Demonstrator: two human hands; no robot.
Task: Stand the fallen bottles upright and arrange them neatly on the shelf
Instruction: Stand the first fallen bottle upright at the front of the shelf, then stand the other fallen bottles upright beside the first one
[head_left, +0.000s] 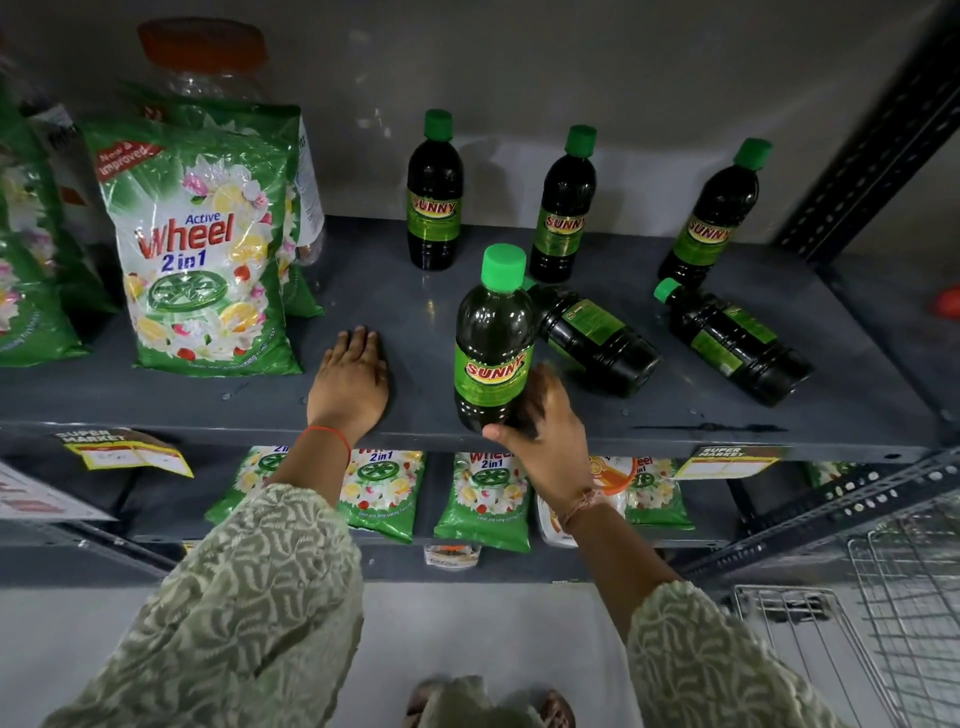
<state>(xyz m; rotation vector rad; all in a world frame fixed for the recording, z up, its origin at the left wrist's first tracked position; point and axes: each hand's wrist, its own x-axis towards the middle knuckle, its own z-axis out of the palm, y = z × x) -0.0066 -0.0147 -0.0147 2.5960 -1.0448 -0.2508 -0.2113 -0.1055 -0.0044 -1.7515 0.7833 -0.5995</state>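
While the right hand (540, 421) wraps the base of an upright bottle (493, 338) at the front edge of the shelf (208, 400), two fallen bottles lie just to its right: the nearer (592, 338) almost touching, the farther (732, 340) beyond, caps pointing back-left (both closer to this hand). The left hand (350, 384) rests flat, holding nothing.

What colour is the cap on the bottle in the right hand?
Bright green, seen in the head view: cap on the bottle held by the right hand.
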